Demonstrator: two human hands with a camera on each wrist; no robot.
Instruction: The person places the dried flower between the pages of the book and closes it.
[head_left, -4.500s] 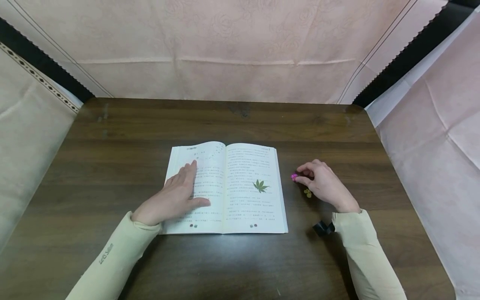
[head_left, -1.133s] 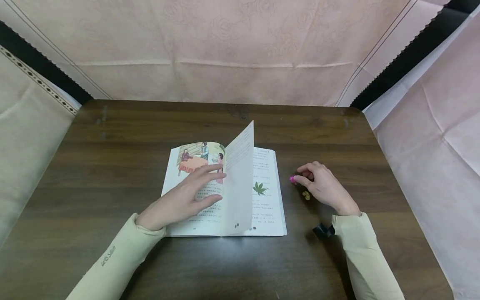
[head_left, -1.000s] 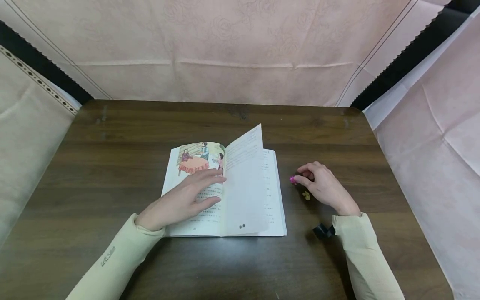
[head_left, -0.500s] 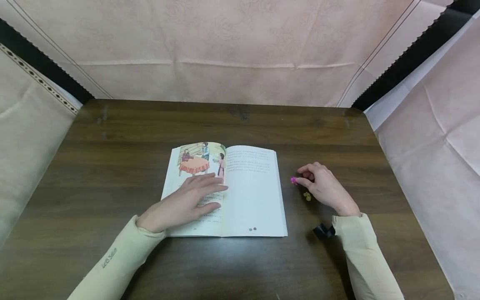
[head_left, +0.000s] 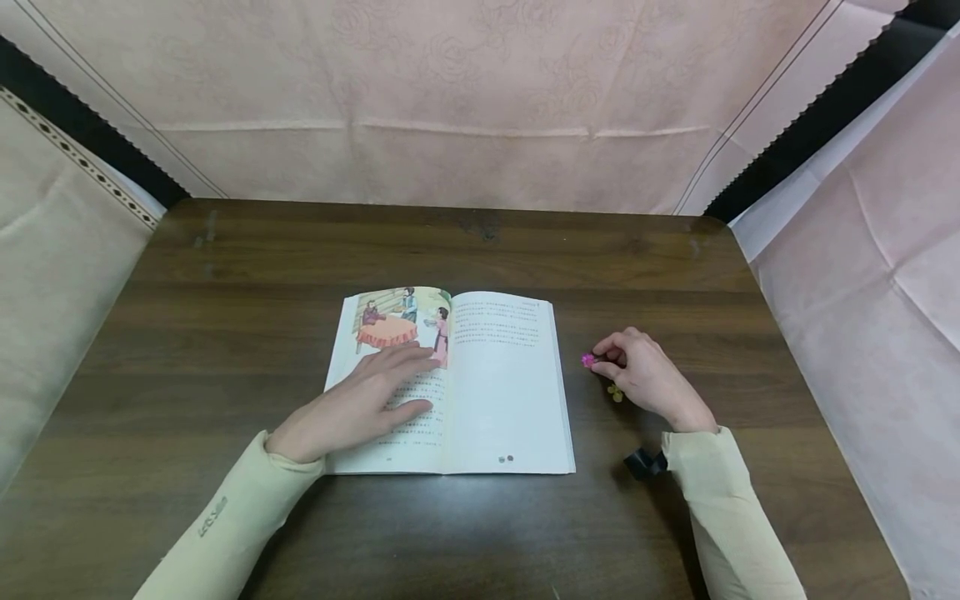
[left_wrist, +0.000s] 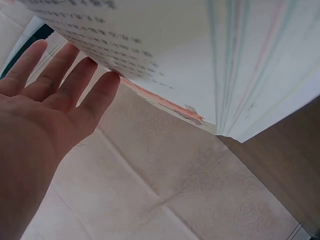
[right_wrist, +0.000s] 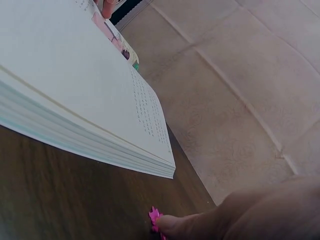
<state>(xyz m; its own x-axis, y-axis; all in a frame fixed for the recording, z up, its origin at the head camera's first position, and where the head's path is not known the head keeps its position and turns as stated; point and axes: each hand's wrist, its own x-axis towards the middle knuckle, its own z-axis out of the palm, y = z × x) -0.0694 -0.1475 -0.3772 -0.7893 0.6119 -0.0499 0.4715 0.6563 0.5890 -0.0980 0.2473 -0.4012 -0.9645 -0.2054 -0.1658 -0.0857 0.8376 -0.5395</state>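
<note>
An open book (head_left: 506,400) lies on the table, a coloured picture at the top of its left page and a short block of text on the right. My left hand (head_left: 360,408) rests on the left page with its fingers straight and spread. In the left wrist view, the fingertips (left_wrist: 107,82) touch the page. To the right of the book, my right hand (head_left: 652,379) pinches a small pink flower (head_left: 588,360) between thumb and index finger, close to the table. The right wrist view shows the thumb against the pink flower (right_wrist: 155,217). Beside this hand is a small yellow flower (head_left: 616,392).
The brown wooden table (head_left: 450,533) spreads around the book. Pale patterned cloth (head_left: 450,100) hangs beyond its far edge and at both sides. A small black device (head_left: 645,463) sits at the right wrist.
A page that stood raised has fallen flat to the right, covering the green leaf. My left hand has moved slightly left over the page. The right hand has barely moved.
</note>
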